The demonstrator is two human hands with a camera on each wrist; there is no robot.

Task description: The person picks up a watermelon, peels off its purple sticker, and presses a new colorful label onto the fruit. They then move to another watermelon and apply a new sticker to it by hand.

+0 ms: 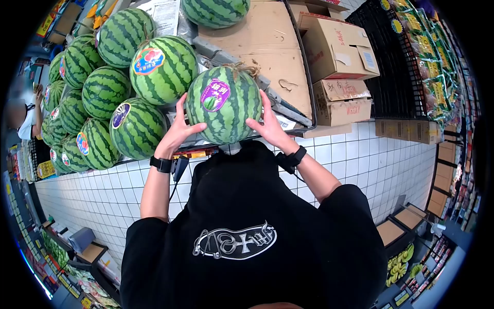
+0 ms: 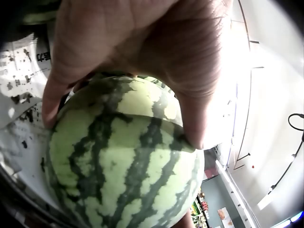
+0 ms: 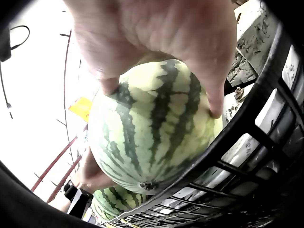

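Between my two hands is a round, dark-striped green watermelon (image 1: 242, 105) with a purple sticker (image 1: 215, 95) and a dry curly stem on its far side. My left hand (image 1: 180, 129) grips its left side, thumb toward me and the other fingers reaching round behind. On the opposite side my right hand (image 1: 271, 129) holds it the same way. The left wrist view shows the thumb and fingers spread over the striped rind (image 2: 126, 166). In the right wrist view, the melon (image 3: 142, 123) overlaps the rim of a black plastic crate (image 3: 228, 142).
Several watermelons (image 1: 105, 92) are piled to the left, one (image 1: 163, 69) right beside the held melon. Flattened cardboard (image 1: 272, 56) lies behind, with another melon (image 1: 216, 10) at the far edge. Cardboard boxes (image 1: 337, 49) are stacked on the right, near packaged goods (image 1: 422, 51).
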